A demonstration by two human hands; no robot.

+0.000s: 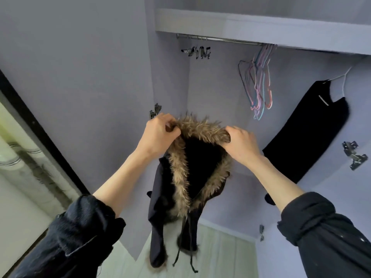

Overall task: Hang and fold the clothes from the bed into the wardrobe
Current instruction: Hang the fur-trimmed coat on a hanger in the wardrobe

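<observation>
So far one dress point(307, 129) hangs right of the hands, while left hand point(158, 133) and right hand point(241, 143) pinch the unhung coat point(192, 177) by its hood below the hangers point(259, 87).

the wardrobe point(220, 81) stood open ahead, its rail point(218, 39) running under the shelf point(251, 27) at the far top. a set of clip hangers point(197, 52) hung at the left end of the rail, a bunch of bare hangers point(260, 83) right of them, and a garment on a hanger point(307, 129) furthest right. nearer, in front of the opening, the hooded coat point(188, 177) hung between the left hand point(158, 133) and right hand point(243, 145), each gripping the hood's fur edge point(200, 127). the left door point(80, 87) stood left of the coat, with a hinge point(155, 110) at its far edge.
</observation>
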